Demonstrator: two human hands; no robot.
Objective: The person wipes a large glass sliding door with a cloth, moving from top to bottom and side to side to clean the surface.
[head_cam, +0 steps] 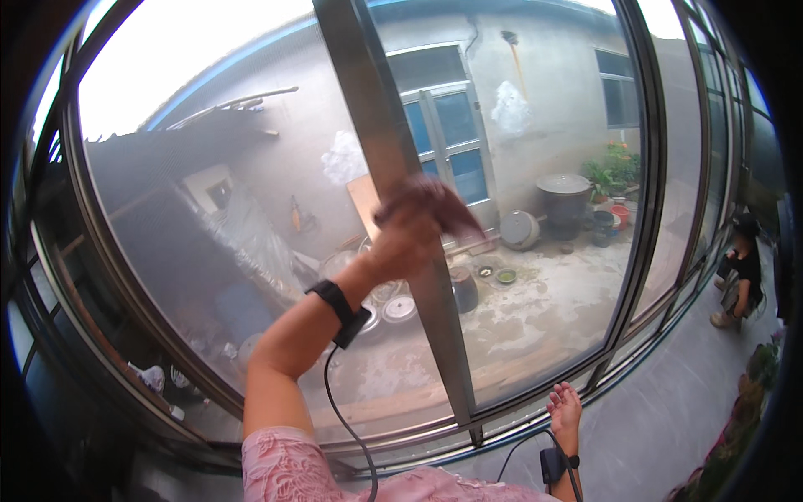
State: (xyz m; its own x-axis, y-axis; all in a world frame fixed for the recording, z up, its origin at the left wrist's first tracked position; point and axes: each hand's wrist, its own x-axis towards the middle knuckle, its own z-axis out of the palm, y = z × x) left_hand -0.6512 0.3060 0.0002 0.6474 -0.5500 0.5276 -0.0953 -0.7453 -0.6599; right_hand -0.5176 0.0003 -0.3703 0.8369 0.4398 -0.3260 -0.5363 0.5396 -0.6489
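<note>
My left hand is raised, its fingers shut around a dark maroon cloth. The cloth lies over the upright metal bar in the middle of a sliding window, one corner hanging off to the right over the glass. Hand and cloth are slightly blurred. Lower down on the right, my right hand holds nothing; its fingers are loosely bent and apart, near the window's bottom rail. Each wrist wears a black strap with a small box and a cable.
Through the window pane a yard shows, with a large lidded pot, a blue-paned door and potted plants. On my side, a person crouches at far right on the grey floor. Plants stand along the right edge.
</note>
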